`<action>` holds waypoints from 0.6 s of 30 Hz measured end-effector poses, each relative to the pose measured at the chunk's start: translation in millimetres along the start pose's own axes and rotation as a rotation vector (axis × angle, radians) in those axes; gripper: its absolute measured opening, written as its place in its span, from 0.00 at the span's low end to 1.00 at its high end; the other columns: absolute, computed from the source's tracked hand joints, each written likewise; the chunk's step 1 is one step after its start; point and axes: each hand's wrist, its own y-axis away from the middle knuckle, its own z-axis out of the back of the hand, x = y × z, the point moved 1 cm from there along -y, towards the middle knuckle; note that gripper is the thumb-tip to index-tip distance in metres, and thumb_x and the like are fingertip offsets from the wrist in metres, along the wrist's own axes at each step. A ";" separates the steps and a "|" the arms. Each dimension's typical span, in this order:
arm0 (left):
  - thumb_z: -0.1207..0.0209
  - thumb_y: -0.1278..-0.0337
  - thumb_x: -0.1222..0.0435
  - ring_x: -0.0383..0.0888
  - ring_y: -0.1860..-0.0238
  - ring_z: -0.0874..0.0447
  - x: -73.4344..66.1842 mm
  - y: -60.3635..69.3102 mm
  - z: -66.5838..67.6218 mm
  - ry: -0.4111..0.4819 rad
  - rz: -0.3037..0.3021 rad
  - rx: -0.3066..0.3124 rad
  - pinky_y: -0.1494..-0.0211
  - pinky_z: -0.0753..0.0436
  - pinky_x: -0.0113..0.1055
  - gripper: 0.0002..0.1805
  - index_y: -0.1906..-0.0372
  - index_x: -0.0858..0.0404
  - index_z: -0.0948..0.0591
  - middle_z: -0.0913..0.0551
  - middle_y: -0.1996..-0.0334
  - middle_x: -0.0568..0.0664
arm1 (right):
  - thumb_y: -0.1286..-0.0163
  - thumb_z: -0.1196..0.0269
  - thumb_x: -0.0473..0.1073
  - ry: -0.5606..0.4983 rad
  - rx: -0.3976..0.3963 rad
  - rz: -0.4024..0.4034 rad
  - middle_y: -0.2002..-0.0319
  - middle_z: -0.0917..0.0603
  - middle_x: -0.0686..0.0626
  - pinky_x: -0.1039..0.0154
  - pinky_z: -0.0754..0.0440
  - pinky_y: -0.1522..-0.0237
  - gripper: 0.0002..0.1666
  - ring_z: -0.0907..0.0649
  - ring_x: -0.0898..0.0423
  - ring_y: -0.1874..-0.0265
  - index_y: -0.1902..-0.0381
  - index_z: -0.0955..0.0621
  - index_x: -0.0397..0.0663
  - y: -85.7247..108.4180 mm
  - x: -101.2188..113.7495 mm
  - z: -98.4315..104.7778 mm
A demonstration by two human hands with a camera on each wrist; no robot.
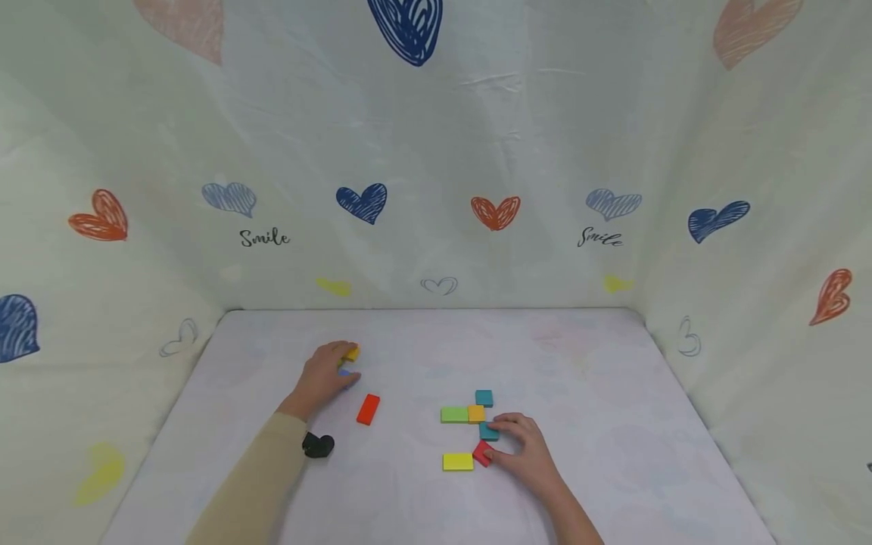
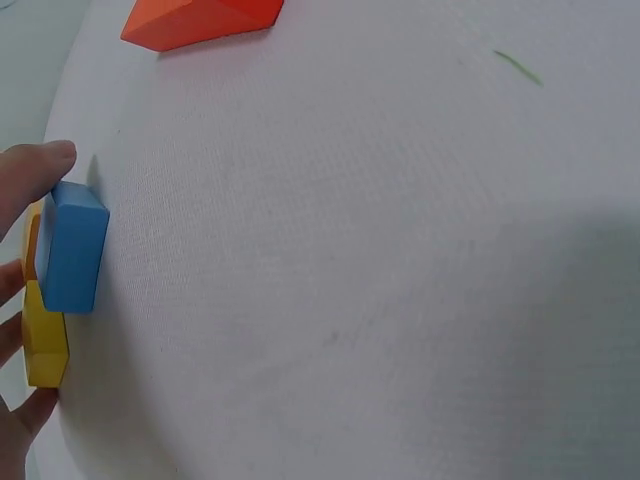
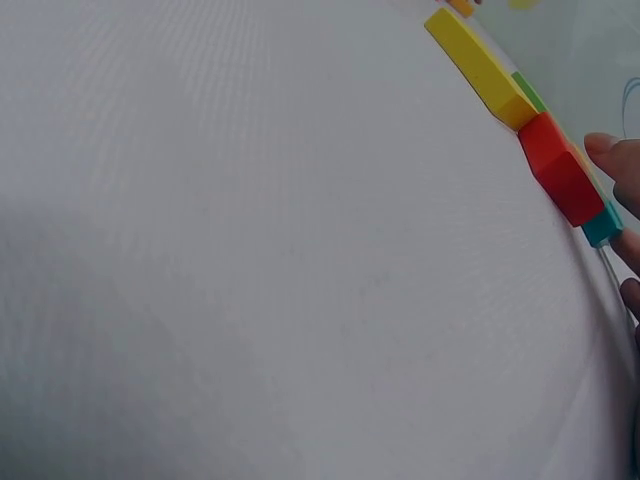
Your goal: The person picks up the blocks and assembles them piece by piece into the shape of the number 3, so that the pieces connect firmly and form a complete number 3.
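Observation:
My left hand (image 1: 323, 378) is curled round a small group of blocks at the table's left. In the left wrist view, the thumb touches a blue block (image 2: 78, 255); the other fingers lie along a yellow block (image 2: 45, 345) and an orange block (image 2: 32, 240). My right hand (image 1: 523, 448) bends loosely over the right-hand blocks. Its thumb is at a tilted red block (image 1: 482, 453) and its index finger at a teal block (image 1: 488, 432). Beside the red block lies a yellow block (image 1: 458, 462). Above are an orange block (image 1: 476, 414), a green block (image 1: 453, 415) and another teal block (image 1: 484, 398).
An orange-red block (image 1: 368, 409) lies between the hands. A black heart-shaped thing (image 1: 318, 445) is beside the left sleeve (image 1: 262, 477). White cloth with printed hearts (image 1: 436, 151) hangs behind and at both sides of the white table (image 1: 579, 356).

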 end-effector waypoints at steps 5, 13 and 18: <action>0.34 0.42 0.63 0.61 0.36 0.35 -4.6 -7.2 -1.0 -0.042 0.005 0.002 0.36 0.37 0.60 0.31 0.35 0.66 0.28 0.30 0.36 0.62 | 0.49 0.23 0.50 0.006 0.005 -0.010 0.50 0.23 0.61 0.44 0.30 0.40 0.21 0.29 0.53 0.43 0.55 0.15 0.67 -0.1 0.2 0.4; 0.36 0.40 0.65 0.60 0.41 0.32 -4.5 -12.8 -2.1 -0.033 0.040 0.003 0.39 0.32 0.58 0.23 0.40 0.64 0.23 0.25 0.41 0.60 | 0.49 0.23 0.49 0.022 -0.001 -0.026 0.51 0.23 0.62 0.44 0.29 0.41 0.21 0.29 0.54 0.44 0.55 0.15 0.66 0.9 0.7 -0.4; 0.36 0.40 0.66 0.59 0.43 0.30 -2.8 -13.2 -1.8 -0.028 0.046 0.003 0.40 0.30 0.56 0.22 0.41 0.64 0.22 0.24 0.42 0.60 | 0.49 0.23 0.48 0.022 0.004 -0.042 0.51 0.23 0.63 0.45 0.30 0.40 0.22 0.29 0.55 0.43 0.55 0.15 0.67 -0.9 0.9 -0.4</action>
